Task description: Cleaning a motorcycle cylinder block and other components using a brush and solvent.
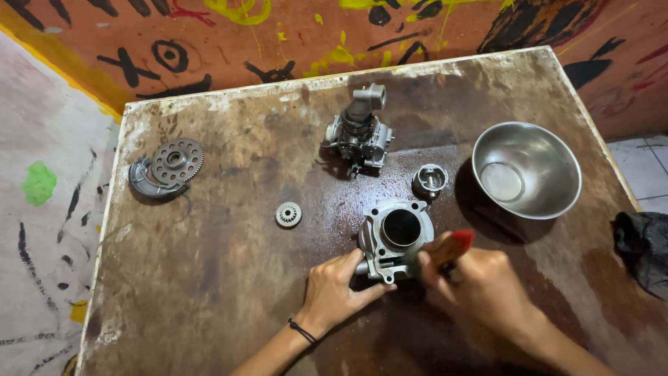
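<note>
A grey metal engine cylinder [396, 233] with a round bore stands on the brown wooden table [229, 299]. My left hand [339, 287] grips its lower left side and steadies it. My right hand [480, 289] holds a red-handled brush [451, 248] against the cylinder's right side. The brush's bristles are hidden between my fingers and the metal. A thin black band circles my left wrist.
A steel bowl [527, 169] stands at the right, a small piston [430, 179] and a carburettor [360, 132] behind the cylinder. A small gear [288, 214] lies to the left, a large sprocket assembly [169, 167] at the far left. A black rag [643, 251] hangs at the right edge.
</note>
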